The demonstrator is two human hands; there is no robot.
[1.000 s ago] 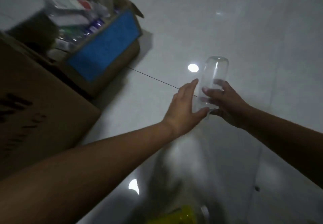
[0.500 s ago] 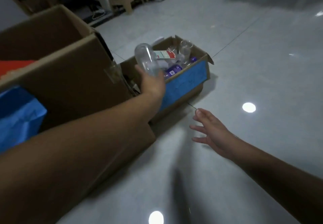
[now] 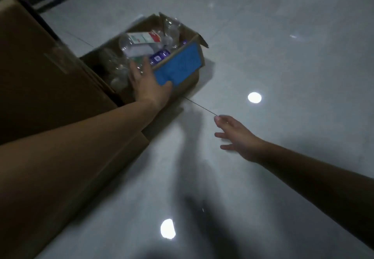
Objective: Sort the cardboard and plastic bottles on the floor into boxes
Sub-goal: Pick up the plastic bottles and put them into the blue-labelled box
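A small cardboard box (image 3: 188, 80) with a blue panel on its front stands on the floor, filled with several clear plastic bottles. A clear bottle (image 3: 129, 46) lies on top of the pile, blurred, just beyond my left hand (image 3: 148, 85). That hand hovers over the box's near rim with fingers spread and nothing in it. My right hand (image 3: 235, 137) is out over the bare floor to the right of the box, fingers apart and empty.
A large brown cardboard box (image 3: 46, 88) fills the left side, touching the small one. Glossy white tiles (image 3: 283, 66) with bright light reflections stretch to the right and front. Dark furniture legs stand at the far top left.
My left hand has let go of the clear bottle, which now lies in the small box. The hand has drawn back slightly. The view has tilted down; my right hand stays open.
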